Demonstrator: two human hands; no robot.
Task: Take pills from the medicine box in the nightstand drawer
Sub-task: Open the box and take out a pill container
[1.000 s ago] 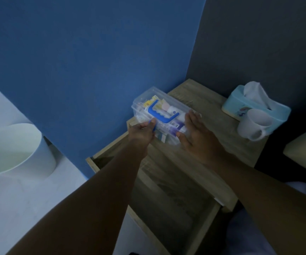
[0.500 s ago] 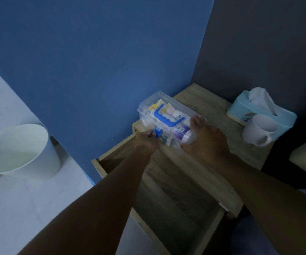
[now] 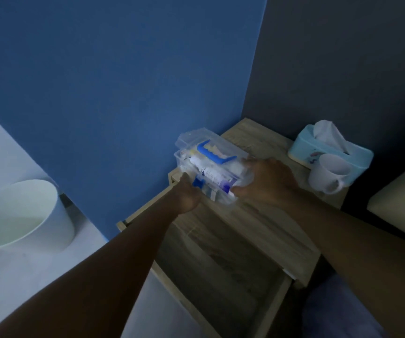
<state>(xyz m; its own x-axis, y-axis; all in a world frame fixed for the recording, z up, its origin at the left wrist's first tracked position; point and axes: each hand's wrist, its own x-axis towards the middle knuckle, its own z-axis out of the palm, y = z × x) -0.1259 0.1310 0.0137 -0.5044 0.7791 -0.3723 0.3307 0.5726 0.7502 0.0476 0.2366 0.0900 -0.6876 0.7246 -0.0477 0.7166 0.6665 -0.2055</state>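
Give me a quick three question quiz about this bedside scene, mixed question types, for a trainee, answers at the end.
1. True or false: the medicine box sits inside the open drawer.
2. Which hand is at the box's blue latch? A) left hand B) right hand
3. Fill in: the white mug stands right in front of the light blue ____ box.

Key
1. False; it rests on the nightstand top, its lid tilted up.
2. A; the left hand is at the latch, the right hand steadies the box's end.
3. Tissue.
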